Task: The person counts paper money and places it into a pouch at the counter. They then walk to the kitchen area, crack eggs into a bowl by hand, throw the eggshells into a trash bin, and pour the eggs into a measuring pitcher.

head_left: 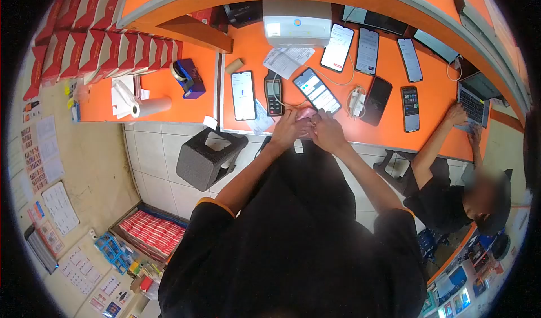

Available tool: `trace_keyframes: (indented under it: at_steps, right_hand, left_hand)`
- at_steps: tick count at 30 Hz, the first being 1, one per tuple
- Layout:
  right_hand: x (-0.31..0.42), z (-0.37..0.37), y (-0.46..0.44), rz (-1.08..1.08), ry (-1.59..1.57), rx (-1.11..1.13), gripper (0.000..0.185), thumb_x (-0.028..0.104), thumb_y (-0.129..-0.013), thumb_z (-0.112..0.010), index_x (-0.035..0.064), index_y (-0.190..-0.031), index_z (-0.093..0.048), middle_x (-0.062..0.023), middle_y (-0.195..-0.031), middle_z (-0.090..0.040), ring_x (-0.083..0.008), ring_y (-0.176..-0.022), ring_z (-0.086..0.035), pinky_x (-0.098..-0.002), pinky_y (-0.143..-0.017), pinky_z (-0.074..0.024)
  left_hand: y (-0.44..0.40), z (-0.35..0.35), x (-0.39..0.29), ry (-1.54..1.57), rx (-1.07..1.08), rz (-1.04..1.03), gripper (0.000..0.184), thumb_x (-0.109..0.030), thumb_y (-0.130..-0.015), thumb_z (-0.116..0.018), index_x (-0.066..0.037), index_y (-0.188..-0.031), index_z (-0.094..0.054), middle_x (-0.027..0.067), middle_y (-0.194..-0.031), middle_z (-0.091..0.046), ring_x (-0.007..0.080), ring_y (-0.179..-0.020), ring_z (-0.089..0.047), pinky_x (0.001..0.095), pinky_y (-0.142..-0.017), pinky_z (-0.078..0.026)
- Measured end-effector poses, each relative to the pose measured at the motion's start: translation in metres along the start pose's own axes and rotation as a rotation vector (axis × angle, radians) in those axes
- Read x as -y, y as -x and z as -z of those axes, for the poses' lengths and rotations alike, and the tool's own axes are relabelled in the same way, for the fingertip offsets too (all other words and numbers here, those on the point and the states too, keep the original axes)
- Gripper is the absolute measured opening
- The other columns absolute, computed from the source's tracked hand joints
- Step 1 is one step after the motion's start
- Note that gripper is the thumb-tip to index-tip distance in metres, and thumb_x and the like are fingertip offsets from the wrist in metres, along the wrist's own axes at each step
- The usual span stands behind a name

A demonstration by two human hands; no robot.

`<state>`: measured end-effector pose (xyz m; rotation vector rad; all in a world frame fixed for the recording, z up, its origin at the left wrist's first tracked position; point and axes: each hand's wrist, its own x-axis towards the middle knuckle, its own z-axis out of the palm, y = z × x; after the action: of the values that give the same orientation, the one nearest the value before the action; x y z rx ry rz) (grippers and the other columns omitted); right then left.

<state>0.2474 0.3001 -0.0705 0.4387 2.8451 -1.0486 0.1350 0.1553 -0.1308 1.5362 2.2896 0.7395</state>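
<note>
At the front edge of the orange counter (360,133), my left hand (289,128) is closed on a small pink item (306,113), whose kind I cannot make out. My right hand (329,130) meets it there, fingers pinched together at the same item. Just beyond my hands lies a lit smartphone (316,91), tilted on the counter. A dark handheld keypad device (274,94) is left of it, partly under a paper slip (287,61). Farther left is another phone with a white screen (243,95).
A white printer (297,25) stands at the back. Several more phones, a white charger (356,102) and cables lie to the right. A co-worker (451,199) types at a laptop (473,105). A tape dispenser (187,79) and a dark stool (209,158) are on the left.
</note>
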Motion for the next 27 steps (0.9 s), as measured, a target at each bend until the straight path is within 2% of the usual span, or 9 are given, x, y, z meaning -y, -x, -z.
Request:
trace_keyframes:
  at_steps: [5, 8, 10, 11, 13, 14, 16, 19, 27]
  right_hand:
    - [-0.028, -0.036, -0.004, 0.011, 0.197, 0.026, 0.022, 0.022, -0.08, -0.07, 0.004, -0.092, -0.066, -0.0131, -0.107, -0.054, -0.0298, -0.102, -0.057, -0.0421, -0.079, -0.0512]
    - [-0.031, -0.031, -0.002, 0.031, -0.055, 0.072, 0.021, 0.024, -0.082, -0.068, 0.0051, -0.09, -0.065, -0.0103, -0.108, -0.056, -0.0276, -0.104, -0.058, -0.0411, -0.08, -0.0513]
    - [-0.019, -0.006, -0.001, -0.037, -0.633, 0.171, 0.019, 0.024, -0.083, -0.066, 0.007, -0.092, -0.066, -0.0072, -0.109, -0.057, -0.0256, -0.104, -0.058, -0.0403, -0.081, -0.0512]
    - [-0.018, -0.003, 0.0, -0.064, -0.824, 0.202, 0.019, 0.024, -0.084, -0.066, 0.0076, -0.093, -0.066, -0.0062, -0.11, -0.057, -0.025, -0.104, -0.058, -0.04, -0.081, -0.0512]
    - [-0.024, -0.014, 0.007, 0.268, -0.181, 0.031, 0.018, 0.024, -0.086, -0.064, 0.0107, -0.097, -0.067, -0.0034, -0.111, -0.057, -0.0233, -0.105, -0.057, -0.0394, -0.082, -0.0506]
    - [-0.026, -0.02, 0.013, 0.267, -0.183, 0.034, 0.018, 0.024, -0.086, -0.064, 0.0107, -0.097, -0.067, -0.0034, -0.111, -0.057, -0.0233, -0.105, -0.057, -0.0394, -0.082, -0.0506]
    - [-0.012, -0.016, 0.02, 0.259, 0.101, -0.072, 0.018, 0.023, -0.093, -0.058, 0.013, -0.104, -0.068, -0.004, -0.112, -0.062, -0.029, -0.112, -0.056, -0.0425, -0.091, -0.0472]
    - [-0.005, -0.037, 0.025, 0.21, 0.328, -0.095, 0.026, 0.027, -0.088, -0.059, 0.0131, -0.108, -0.069, -0.0033, -0.112, -0.059, -0.0235, -0.111, -0.054, -0.0411, -0.087, -0.0481]
    - [-0.004, -0.061, 0.005, 0.024, 0.127, 0.155, 0.03, 0.027, -0.091, -0.053, 0.0213, -0.118, -0.066, -0.0066, -0.125, -0.059, -0.0265, -0.12, -0.055, -0.0457, -0.102, -0.0399]
  left_hand:
    - [-0.003, 0.017, -0.01, 0.079, 0.054, -0.039, 0.028, -0.028, -0.075, -0.074, -0.016, -0.099, -0.072, 0.0098, -0.107, -0.052, 0.0283, -0.108, -0.051, 0.0397, -0.09, -0.047]
    - [0.004, -0.008, 0.0, 0.818, 0.079, 0.321, 0.034, -0.028, -0.074, -0.075, -0.014, -0.104, -0.069, 0.0097, -0.107, -0.052, 0.0287, -0.106, -0.052, 0.0397, -0.089, -0.047]
    - [0.0, -0.001, -0.005, 0.111, 0.009, 0.005, 0.033, -0.026, -0.072, -0.075, -0.011, -0.1, -0.067, 0.0098, -0.105, -0.051, 0.0287, -0.102, -0.054, 0.0404, -0.088, -0.048]
    - [-0.001, 0.0, -0.004, 0.111, 0.007, 0.004, 0.033, -0.026, -0.072, -0.075, -0.011, -0.1, -0.067, 0.0098, -0.105, -0.051, 0.0287, -0.102, -0.054, 0.0404, -0.088, -0.048]
    - [0.0, 0.0, -0.002, 0.46, 0.035, 0.221, 0.029, -0.023, -0.071, -0.074, -0.01, -0.096, -0.065, 0.0098, -0.103, -0.052, 0.029, -0.101, -0.055, 0.0405, -0.087, -0.048]
    - [0.001, -0.001, -0.001, 0.576, 0.039, 0.298, 0.028, -0.022, -0.071, -0.074, -0.009, -0.094, -0.065, 0.0098, -0.103, -0.052, 0.0291, -0.101, -0.056, 0.0405, -0.087, -0.048]
    - [0.0, 0.004, -0.004, 0.185, 0.049, 0.125, 0.02, -0.017, -0.07, -0.072, -0.008, -0.085, -0.063, 0.0092, -0.103, -0.053, 0.0292, -0.1, -0.056, 0.0404, -0.086, -0.048]
    - [-0.002, 0.001, -0.005, 0.245, 0.08, 0.195, 0.015, -0.015, -0.072, -0.069, -0.008, -0.084, -0.065, 0.0085, -0.105, -0.053, 0.029, -0.101, -0.055, 0.0403, -0.087, -0.048]
    - [-0.002, 0.007, 0.002, 0.511, 0.192, 0.305, 0.024, -0.012, -0.078, -0.064, -0.011, -0.101, -0.072, 0.0092, -0.115, -0.052, 0.0287, -0.115, -0.05, 0.0361, -0.099, -0.042]
